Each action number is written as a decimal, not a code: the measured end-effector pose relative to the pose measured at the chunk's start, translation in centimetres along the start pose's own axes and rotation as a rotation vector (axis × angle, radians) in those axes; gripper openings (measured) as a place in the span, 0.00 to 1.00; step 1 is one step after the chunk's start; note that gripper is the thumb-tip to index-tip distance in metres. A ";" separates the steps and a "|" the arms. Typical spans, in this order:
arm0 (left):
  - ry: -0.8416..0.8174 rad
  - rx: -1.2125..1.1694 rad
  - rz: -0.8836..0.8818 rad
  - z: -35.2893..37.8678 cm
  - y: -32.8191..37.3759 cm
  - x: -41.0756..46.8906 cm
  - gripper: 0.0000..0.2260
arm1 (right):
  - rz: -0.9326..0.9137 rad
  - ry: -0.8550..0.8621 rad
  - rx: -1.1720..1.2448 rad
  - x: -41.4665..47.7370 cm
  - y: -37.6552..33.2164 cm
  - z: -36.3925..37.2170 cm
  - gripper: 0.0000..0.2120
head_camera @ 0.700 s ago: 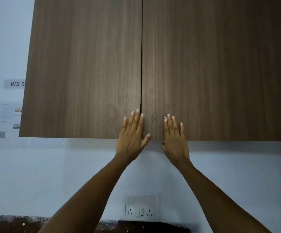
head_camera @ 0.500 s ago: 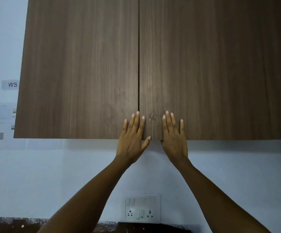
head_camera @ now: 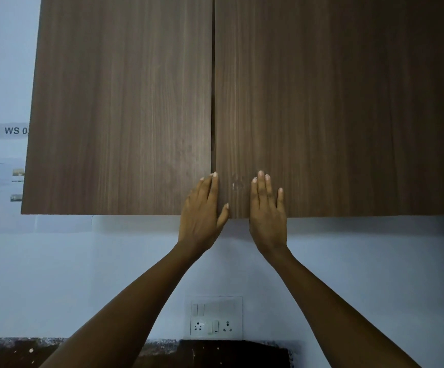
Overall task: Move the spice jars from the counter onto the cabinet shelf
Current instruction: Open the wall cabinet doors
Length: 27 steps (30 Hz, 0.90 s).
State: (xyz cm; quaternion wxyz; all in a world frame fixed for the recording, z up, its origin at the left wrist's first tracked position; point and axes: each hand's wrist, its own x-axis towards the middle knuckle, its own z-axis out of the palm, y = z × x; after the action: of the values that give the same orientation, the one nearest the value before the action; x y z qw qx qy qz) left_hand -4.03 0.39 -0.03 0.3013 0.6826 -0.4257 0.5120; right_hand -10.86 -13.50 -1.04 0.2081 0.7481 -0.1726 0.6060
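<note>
Two dark walnut-grain cabinet doors fill the head view above me, the left door (head_camera: 120,107) and the right door (head_camera: 335,107), meeting at a narrow vertical seam (head_camera: 213,88) that runs straight up from between my hands. My left hand (head_camera: 202,216) lies with its fingers (head_camera: 212,181) stretched along that seam at the door's lower inner corner, thumb spread toward the right door; it grips nothing. My right hand (head_camera: 268,216) rests flat and open on the right door, just beside the seam, fingers pointing up, also empty. Below my forearms I see the white switch-and-socket plate (head_camera: 216,317) on the pale wall (head_camera: 374,261), and beneath it a strip of dark speckled stone counter (head_camera: 215,353). No spice jars show anywhere; I judge they sit lower on the counter, out of view, and the shelf is hidden behind the shut doors. What the next move turns on, I think, is the seam: it lies directly above and between both hands, its long axis vertical, and my left fingertips are nearer to it, so that hand looks best placed to catch an edge and swing a door outward
</note>
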 end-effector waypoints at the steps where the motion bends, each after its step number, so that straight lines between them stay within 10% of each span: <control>1: 0.017 -0.040 -0.013 -0.5 0.4 0.0 0.32 | 0.003 0.001 0.014 -0.1 0.0 -0.7 0.42; 27: 0.087 -0.631 -0.271 -10.4 18.4 -5.2 0.23 | 0.230 0.056 0.244 -4.0 3.9 -16.5 0.37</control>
State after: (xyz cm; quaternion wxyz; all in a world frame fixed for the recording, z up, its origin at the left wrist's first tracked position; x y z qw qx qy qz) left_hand -25.53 2.21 -2.36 0.5807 0.5835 -0.4553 0.3390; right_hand -27.43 -8.23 -1.60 0.0497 0.7260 -0.1765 0.6628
